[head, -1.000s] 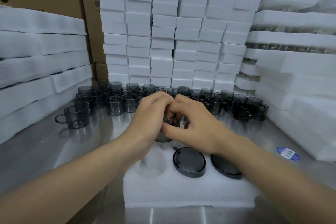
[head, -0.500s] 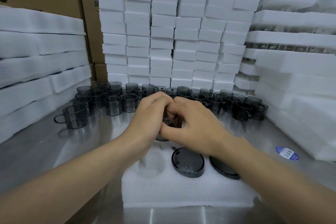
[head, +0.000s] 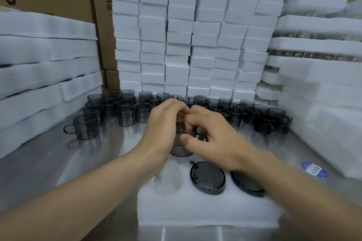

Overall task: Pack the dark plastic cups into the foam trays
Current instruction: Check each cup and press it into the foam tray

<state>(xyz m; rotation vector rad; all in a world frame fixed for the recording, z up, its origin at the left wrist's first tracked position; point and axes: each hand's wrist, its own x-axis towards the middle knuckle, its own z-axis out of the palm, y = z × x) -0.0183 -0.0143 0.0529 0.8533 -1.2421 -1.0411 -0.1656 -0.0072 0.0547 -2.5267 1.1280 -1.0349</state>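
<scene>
Head view: I am gripping a cup (head: pixel 181 149) with my left hand (head: pixel 162 123) and right hand (head: pixel 211 133), fingers curled round it, over the tray (head: pixel 195 207) at its far row. My hands are hiding the slot, so I am risking seating it tilted and jamming it.

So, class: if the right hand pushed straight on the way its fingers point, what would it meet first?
Beyond the dark cup it pinches, the right hand would probably meet the left hand first; depth is unclear.
</scene>
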